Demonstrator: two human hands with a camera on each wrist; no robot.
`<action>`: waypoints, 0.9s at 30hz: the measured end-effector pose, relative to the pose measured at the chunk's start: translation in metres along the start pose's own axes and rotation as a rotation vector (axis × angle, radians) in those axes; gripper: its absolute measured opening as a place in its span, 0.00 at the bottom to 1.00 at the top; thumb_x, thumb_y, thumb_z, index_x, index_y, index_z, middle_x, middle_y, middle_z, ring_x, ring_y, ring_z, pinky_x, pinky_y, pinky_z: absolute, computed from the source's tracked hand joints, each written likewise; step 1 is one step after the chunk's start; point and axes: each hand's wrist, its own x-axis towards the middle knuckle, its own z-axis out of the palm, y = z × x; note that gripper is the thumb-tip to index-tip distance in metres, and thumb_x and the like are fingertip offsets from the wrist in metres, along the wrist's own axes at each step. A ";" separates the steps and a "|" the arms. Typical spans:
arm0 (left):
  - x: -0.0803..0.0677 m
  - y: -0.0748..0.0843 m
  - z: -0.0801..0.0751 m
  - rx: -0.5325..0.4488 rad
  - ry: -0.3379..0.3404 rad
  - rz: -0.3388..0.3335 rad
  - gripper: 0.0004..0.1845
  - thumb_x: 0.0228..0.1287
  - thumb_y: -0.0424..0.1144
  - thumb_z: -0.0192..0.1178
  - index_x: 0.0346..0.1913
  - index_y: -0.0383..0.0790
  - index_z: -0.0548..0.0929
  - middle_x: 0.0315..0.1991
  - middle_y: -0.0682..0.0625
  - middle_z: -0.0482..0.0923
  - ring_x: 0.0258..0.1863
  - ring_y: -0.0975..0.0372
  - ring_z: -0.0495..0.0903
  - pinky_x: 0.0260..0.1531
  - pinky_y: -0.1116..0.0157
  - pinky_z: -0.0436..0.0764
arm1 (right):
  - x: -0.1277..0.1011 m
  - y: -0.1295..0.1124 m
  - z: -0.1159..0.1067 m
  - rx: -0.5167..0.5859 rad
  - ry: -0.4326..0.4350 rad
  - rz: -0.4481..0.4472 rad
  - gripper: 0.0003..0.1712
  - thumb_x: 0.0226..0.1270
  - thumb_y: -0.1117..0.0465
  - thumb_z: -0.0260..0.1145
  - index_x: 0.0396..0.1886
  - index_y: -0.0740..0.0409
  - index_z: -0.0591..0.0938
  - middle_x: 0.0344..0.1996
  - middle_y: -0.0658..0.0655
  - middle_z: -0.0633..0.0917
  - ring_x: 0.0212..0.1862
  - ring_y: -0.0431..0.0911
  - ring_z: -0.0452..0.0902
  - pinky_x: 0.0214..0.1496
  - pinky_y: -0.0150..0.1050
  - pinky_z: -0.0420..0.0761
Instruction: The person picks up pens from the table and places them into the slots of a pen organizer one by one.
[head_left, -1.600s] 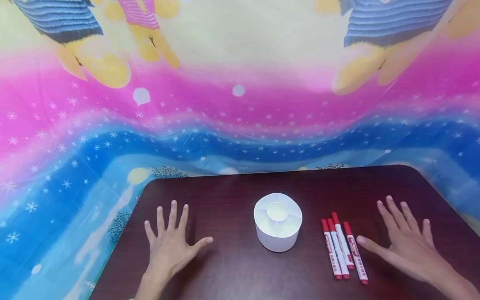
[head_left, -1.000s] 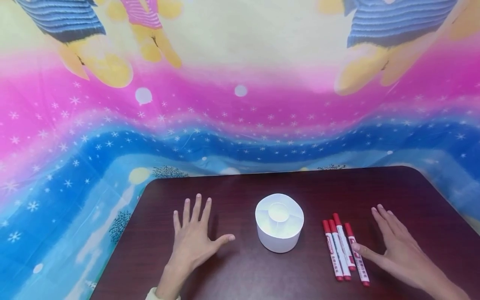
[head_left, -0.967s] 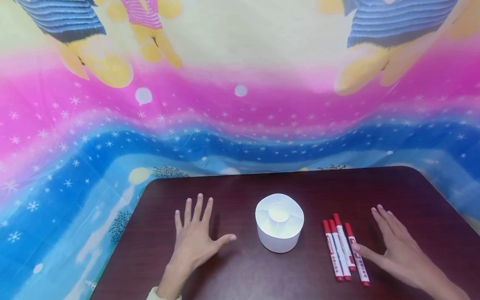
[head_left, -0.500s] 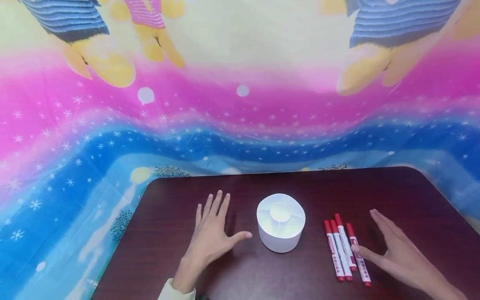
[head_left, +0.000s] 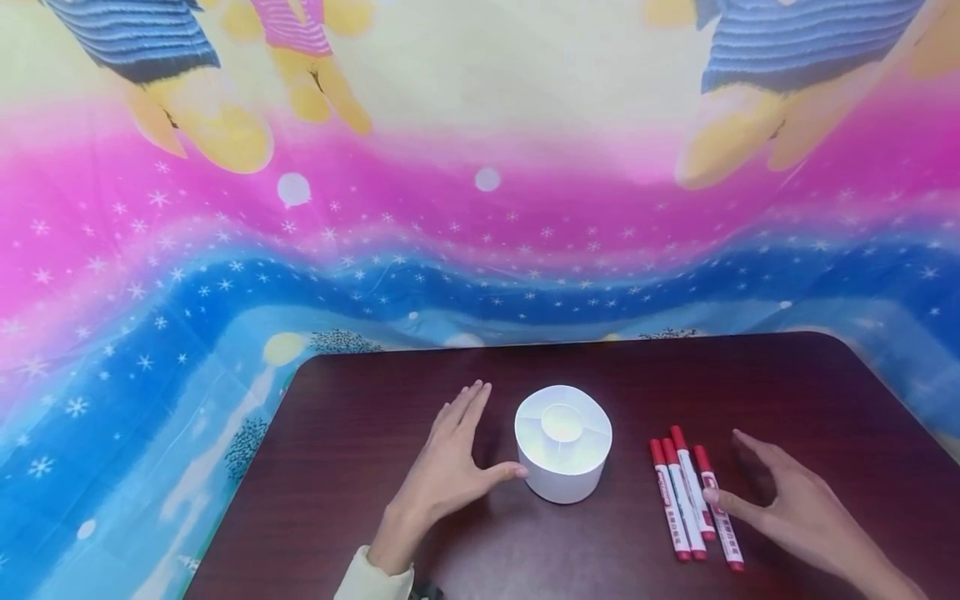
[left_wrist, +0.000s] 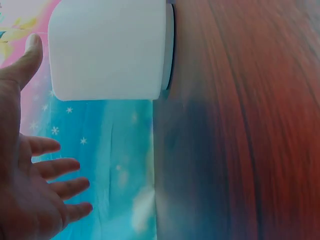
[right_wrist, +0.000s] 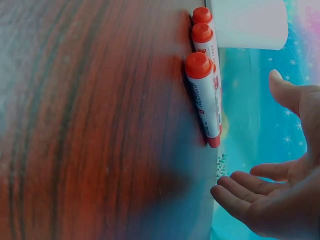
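A white round holder (head_left: 562,446) with divided compartments stands mid-table; it also shows in the left wrist view (left_wrist: 107,50). My left hand (head_left: 459,457) lies open just left of it, fingers straight. The thumb tip is at the holder's side, and I cannot tell if it touches. Several red-capped white markers (head_left: 690,500) lie side by side to the right of the holder. My right hand (head_left: 787,504) hovers open beside them with its thumb near the rightmost marker. In the right wrist view, a gap separates the right hand (right_wrist: 280,200) from the markers (right_wrist: 202,90).
The dark red-brown table (head_left: 360,433) has rounded far corners. A colourful pink, blue and yellow cloth (head_left: 480,250) hangs behind it and drapes down on the left. The left hand (left_wrist: 25,175) shows with spread fingers in the left wrist view.
My left hand has slid right across the table until its thumb reached the holder's side. My right hand has moved left toward the markers and tilted up on its edge.
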 end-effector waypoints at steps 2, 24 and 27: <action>0.002 0.001 0.002 -0.017 -0.018 -0.006 0.66 0.52 0.75 0.75 0.88 0.56 0.53 0.88 0.55 0.53 0.88 0.52 0.52 0.83 0.40 0.60 | 0.000 0.000 0.000 0.018 0.007 0.000 0.63 0.63 0.35 0.78 0.80 0.75 0.64 0.70 0.82 0.74 0.64 0.78 0.77 0.56 0.75 0.80; 0.017 0.002 0.015 -0.176 -0.080 0.118 0.63 0.49 0.66 0.82 0.86 0.54 0.61 0.81 0.48 0.68 0.81 0.52 0.69 0.76 0.42 0.74 | 0.007 0.002 0.005 0.128 -0.025 0.066 0.47 0.59 0.40 0.83 0.68 0.67 0.81 0.41 0.49 0.93 0.36 0.29 0.85 0.42 0.30 0.75; 0.018 0.003 0.017 -0.188 -0.083 0.125 0.62 0.49 0.65 0.83 0.85 0.54 0.62 0.80 0.49 0.70 0.79 0.52 0.70 0.76 0.42 0.74 | 0.008 0.002 0.006 0.132 -0.030 0.063 0.45 0.58 0.41 0.84 0.66 0.67 0.82 0.40 0.49 0.93 0.35 0.29 0.85 0.40 0.29 0.75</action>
